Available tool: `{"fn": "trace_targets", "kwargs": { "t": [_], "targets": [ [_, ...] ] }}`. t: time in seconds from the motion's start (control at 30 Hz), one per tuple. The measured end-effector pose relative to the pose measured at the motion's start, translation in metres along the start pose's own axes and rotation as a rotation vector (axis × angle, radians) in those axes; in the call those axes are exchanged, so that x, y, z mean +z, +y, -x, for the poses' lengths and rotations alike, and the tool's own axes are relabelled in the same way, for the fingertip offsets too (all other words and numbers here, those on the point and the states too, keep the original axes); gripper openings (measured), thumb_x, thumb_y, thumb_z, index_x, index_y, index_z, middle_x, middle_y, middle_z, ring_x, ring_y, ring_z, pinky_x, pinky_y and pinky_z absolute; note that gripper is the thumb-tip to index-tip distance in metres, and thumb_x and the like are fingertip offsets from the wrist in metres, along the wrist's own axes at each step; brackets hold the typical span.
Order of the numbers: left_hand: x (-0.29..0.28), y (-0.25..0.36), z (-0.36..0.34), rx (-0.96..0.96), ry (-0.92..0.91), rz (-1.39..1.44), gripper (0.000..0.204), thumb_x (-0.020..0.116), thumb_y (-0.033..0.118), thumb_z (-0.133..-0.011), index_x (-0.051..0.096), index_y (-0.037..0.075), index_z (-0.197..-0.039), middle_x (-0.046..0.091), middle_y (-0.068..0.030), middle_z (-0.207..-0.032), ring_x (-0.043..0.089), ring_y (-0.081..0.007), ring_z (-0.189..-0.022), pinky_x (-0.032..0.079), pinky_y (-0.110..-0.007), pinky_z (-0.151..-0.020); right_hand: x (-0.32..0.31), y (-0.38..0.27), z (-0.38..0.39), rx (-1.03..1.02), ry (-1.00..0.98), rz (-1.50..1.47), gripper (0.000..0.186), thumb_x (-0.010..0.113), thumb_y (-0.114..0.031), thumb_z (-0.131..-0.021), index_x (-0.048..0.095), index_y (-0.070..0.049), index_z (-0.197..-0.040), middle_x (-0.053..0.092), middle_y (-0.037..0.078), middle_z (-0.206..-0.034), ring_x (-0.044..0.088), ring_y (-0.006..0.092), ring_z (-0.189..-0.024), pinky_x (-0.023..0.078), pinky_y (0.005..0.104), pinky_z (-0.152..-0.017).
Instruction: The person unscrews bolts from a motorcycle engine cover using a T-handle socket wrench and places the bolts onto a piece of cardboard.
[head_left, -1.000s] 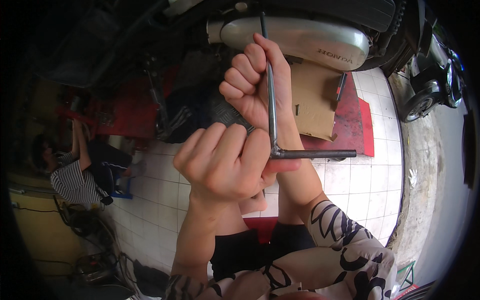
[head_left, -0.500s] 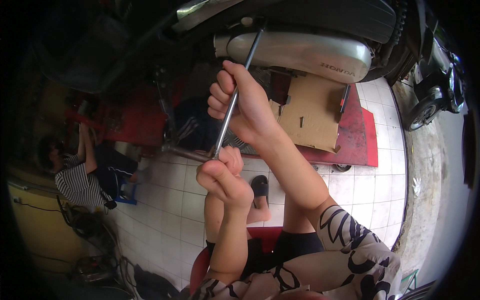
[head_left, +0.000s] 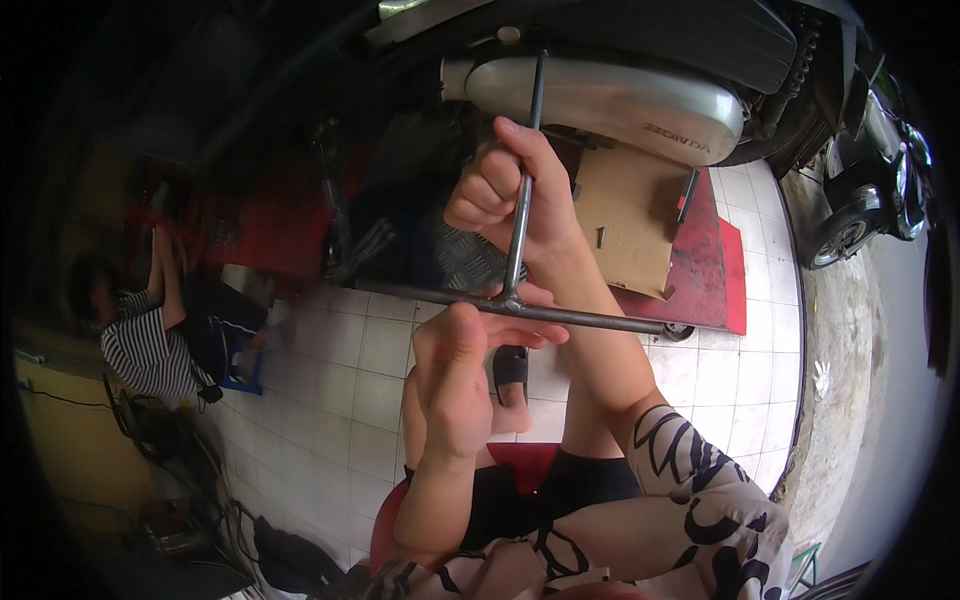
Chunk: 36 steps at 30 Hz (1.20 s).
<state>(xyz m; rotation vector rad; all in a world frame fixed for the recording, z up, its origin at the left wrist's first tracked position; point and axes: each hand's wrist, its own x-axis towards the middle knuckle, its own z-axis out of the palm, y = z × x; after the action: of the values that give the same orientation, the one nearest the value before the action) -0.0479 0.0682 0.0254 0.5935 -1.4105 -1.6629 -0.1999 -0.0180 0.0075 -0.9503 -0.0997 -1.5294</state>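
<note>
A metal T-handle wrench [head_left: 523, 210] slants up from in front of me to the upper edge of a silver engine cover [head_left: 600, 95] on a motorcycle. What its far tip meets is too dark to make out. My right hand [head_left: 520, 190] is closed around the shaft, thumb pointing up. Close to the junction of shaft and crossbar is my left hand [head_left: 455, 370], its fingers stretched out against the crossbar and its thumb raised. The crossbar now lies nearly level, reaching well to either side of that hand.
Under the motorcycle, a cardboard sheet [head_left: 630, 225] with a small bolt [head_left: 601, 237] on it rests on a red platform [head_left: 720, 275]. At left another person [head_left: 150, 340] in a striped shirt sits low. A second vehicle's wheel [head_left: 845, 235] stands at right.
The wrench's crossbar has swung round to lie across my view. My left hand has gone from closed at the junction to outstretched fingers. My right hand has shifted slightly rightward along with the shaft.
</note>
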Motion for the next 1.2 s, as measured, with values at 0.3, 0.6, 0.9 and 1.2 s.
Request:
{"fn": "trace_targets", "kwargs": {
  "t": [0.3,0.6,0.9,1.2],
  "targets": [
    [-0.043,0.009,-0.014,0.443,0.574,-0.585,0.015,0.056,0.008,-0.095,0.064,-0.002,-0.103,0.061,-0.0083,-0.096,0.059,-0.0122,-0.068,0.044,-0.023,-0.061,0.009,0.004,-0.004,0.041,0.136,0.008,0.058,0.041,-0.033,-0.100,0.020,-0.014,-0.049,0.014,-0.003,-0.048,0.013,0.0131,-0.047,0.016,0.0303,-0.047],
    [-0.011,-0.003,0.007,0.336,-0.090,-0.825,0.024,0.060,0.002,-0.087,0.069,-0.001,-0.109,0.059,-0.0021,-0.070,0.049,-0.0076,-0.052,0.035,-0.021,-0.049,0.009,0.003,-0.008,0.006,0.200,0.044,0.059,0.032,-0.036,-0.101,0.018,-0.014,-0.049,0.014,-0.003,-0.043,0.011,0.0137,-0.043,0.018,0.0301,-0.046],
    [-0.006,0.021,0.017,0.550,-0.020,-0.827,0.056,0.060,0.005,-0.086,0.045,-0.009,-0.138,0.043,0.0012,-0.053,0.035,-0.0045,-0.046,0.025,-0.020,-0.046,0.007,-0.012,-0.002,0.018,0.141,-0.024,0.057,0.041,-0.033,-0.099,0.018,-0.015,-0.049,0.014,-0.003,-0.046,0.013,0.0123,-0.046,0.016,0.0297,-0.046],
    [0.011,0.003,0.040,0.191,0.111,-0.732,0.053,0.060,0.006,-0.088,0.046,-0.009,-0.137,0.043,0.0006,-0.050,0.037,-0.0038,-0.047,0.024,-0.021,-0.047,0.012,-0.014,-0.003,-0.013,0.247,-0.036,0.057,0.038,-0.032,-0.099,0.015,-0.016,-0.050,0.012,-0.003,-0.046,0.011,0.0118,-0.045,0.015,0.0292,-0.046]
  ]
}}
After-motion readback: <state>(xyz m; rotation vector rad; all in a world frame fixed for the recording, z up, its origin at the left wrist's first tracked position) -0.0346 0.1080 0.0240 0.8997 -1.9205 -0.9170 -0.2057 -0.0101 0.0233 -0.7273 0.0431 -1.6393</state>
